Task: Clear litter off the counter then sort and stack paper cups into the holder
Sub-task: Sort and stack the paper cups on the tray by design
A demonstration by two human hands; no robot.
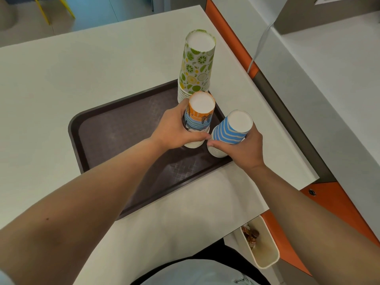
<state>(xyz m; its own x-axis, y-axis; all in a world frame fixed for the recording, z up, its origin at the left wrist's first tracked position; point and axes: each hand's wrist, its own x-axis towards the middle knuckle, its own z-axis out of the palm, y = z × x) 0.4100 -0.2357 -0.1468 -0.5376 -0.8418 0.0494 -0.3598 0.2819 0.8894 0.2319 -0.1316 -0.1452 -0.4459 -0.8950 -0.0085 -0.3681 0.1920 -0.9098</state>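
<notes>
Three upside-down cup stacks on one brown tray (107, 140), at its right side: citrus-print stack (196, 64) farthest, orange-and-blue stack (198, 118) in the middle, blue-wave stack (230, 132) nearest right, leaning on the tray's rim. Left hand (174, 130) curled around the orange-and-blue stack. Right hand (244, 151) wrapped around the blue-wave stack; thumbs nearly meet. White counter (61, 79) beneath. One white bin (265, 247) near right, below the counter edge, holding brown litter (249, 237).

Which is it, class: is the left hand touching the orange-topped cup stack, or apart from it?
Touching. The head view shows the left hand wrapped around the orange-topped cup stack, fingers pressed against its side, on the brown tray.
</notes>
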